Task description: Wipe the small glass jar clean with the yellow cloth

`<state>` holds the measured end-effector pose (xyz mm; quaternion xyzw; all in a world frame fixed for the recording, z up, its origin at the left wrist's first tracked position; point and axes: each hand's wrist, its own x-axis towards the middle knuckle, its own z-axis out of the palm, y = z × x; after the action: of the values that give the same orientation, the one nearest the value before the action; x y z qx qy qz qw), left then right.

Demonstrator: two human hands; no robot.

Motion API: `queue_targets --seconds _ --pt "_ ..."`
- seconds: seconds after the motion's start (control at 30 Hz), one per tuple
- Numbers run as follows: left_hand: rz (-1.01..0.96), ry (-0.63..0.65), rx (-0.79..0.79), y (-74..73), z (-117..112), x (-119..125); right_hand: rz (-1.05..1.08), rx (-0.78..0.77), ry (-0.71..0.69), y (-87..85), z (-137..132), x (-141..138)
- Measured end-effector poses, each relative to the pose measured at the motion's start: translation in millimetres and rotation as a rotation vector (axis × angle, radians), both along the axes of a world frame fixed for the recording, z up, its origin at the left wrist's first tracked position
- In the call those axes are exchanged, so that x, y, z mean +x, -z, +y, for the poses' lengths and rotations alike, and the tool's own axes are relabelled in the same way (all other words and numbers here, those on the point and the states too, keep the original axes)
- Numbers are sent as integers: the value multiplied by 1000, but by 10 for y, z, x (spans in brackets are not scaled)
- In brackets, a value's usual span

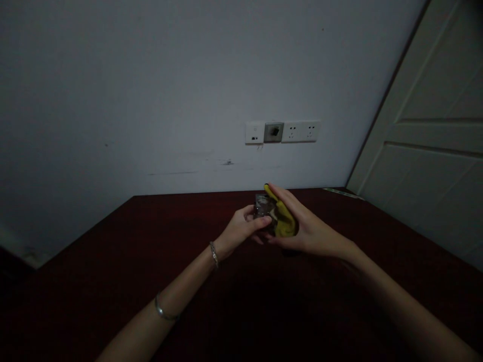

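Both of my hands meet above the middle of a dark red table (pixel 113 261). My left hand (pixel 239 231) is closed, its fingers and thumb pinching a small clear glass object (pixel 264 206). My right hand (pixel 305 226) is closed around a yellow cloth (pixel 284 221) and presses it against the side of the glass object. The light is dim, so the object's exact shape is hard to make out. Two bracelets sit on my left wrist and forearm.
A pale wall rises behind the table, with a row of white wall sockets and a switch plate (pixel 282 131). A white panelled door (pixel 433 136) stands at the right. A thin light strip (pixel 343 193) lies at the table's far right corner.
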<state>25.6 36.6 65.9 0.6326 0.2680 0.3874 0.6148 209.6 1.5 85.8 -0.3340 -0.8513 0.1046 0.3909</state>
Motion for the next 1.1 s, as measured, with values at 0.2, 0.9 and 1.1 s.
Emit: queue_targets --seconds 0.2,0.9,1.1 --pt "55 -14 -5 32 7 28 141 9 89 112 82 -90" --pt "0 116 37 273 196 4 585 -603 39 282 284 -66" --pt "-85 43 80 320 211 47 524 -520 39 289 227 -148"
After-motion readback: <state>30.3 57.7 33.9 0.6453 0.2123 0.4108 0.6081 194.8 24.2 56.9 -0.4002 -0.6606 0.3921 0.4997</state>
